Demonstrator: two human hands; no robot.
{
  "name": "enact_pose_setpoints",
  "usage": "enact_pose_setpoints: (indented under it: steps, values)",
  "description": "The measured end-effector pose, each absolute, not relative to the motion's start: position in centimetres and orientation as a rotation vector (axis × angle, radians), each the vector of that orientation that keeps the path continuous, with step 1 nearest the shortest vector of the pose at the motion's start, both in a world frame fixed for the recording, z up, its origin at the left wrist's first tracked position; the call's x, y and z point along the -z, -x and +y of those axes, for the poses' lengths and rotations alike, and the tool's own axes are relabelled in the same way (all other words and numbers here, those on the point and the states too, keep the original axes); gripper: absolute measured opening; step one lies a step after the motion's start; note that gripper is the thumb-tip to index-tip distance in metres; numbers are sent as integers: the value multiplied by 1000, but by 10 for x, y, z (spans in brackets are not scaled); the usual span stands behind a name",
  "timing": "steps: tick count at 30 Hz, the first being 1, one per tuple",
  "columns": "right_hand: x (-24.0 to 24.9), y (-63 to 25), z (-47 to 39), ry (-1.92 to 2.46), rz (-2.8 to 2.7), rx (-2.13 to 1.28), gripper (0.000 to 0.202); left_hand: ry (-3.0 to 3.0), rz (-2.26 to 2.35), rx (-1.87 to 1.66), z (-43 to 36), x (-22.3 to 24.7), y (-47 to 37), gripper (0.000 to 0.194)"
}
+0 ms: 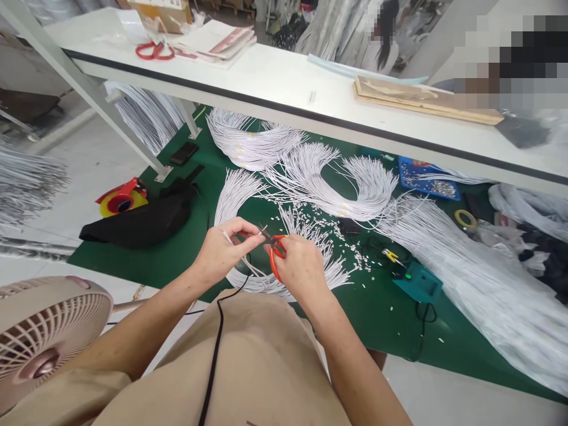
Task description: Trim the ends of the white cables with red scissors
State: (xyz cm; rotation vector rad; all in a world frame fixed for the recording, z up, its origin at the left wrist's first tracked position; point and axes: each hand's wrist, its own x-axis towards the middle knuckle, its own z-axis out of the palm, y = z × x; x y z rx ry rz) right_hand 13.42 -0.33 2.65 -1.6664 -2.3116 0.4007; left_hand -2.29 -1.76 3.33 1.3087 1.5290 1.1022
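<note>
Between finger and thumb, my left hand (228,248) pinches a white wire (227,236) close to its end. Red-handled scissors (276,266) are in my right hand (302,263), their dark blades at the wire end by my left fingertips. Whether the blades touch the wire is too small to tell. Below and behind both hands, a bundle of white wires (239,192) curves over the green table (177,260). Many small pale pieces (350,242) are scattered to the right of my right hand.
A white shelf (284,83) crosses above the table, with other red scissors (155,51) on it. More wire bundles (252,145) lie beneath. Left are a tape dispenser (122,200) and black cloth (142,222); right, a teal device (419,283) and blue tray (428,177). A fan (48,337) stands lower left.
</note>
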Motion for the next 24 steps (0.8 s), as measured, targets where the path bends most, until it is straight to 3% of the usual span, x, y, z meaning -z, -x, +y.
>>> enact_pose_setpoints:
  steps: [11,17,20,24]
  values:
    - [-25,-132,-8,1712,-2299,-467,34,-1562,1573,-1059,-23,-34,23,18]
    - [-34,-138,3,1447,-1816,-1051,21,-1338,1450,-925,-20,-37,26,23]
    - [-38,-139,9,1177,-1599,-1380,25,-1298,1334,-850,-20,-40,25,23]
    - [-36,-137,11,1057,-1505,-1508,16,-1229,1248,-806,-21,-43,24,25]
